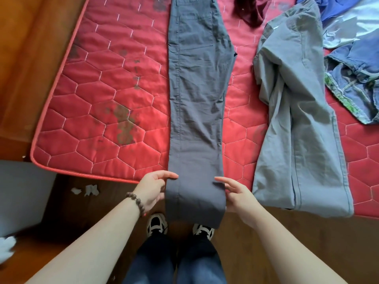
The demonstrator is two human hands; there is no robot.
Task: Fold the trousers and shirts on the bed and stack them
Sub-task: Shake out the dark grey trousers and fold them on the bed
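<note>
Dark grey trousers (196,99) lie lengthwise down the middle of the red quilted mattress (98,103), one leg laid over the other, hems hanging over the near edge. My left hand (153,189) pinches the left side of the leg end, thumb on top of the cloth. My right hand (235,193) holds the right side the same way. Lighter grey trousers (297,124) lie crumpled to the right. Blue jeans (352,78) sit further right, a maroon garment (252,9) at the top, and blue and pale shirts (348,19) at the top right.
The mattress rests on a wooden bed frame (30,58) that shows along the left. My shoes (155,224) stand on the wooden floor just below the mattress edge. Scraps of white paper (86,190) lie on the floor at the left.
</note>
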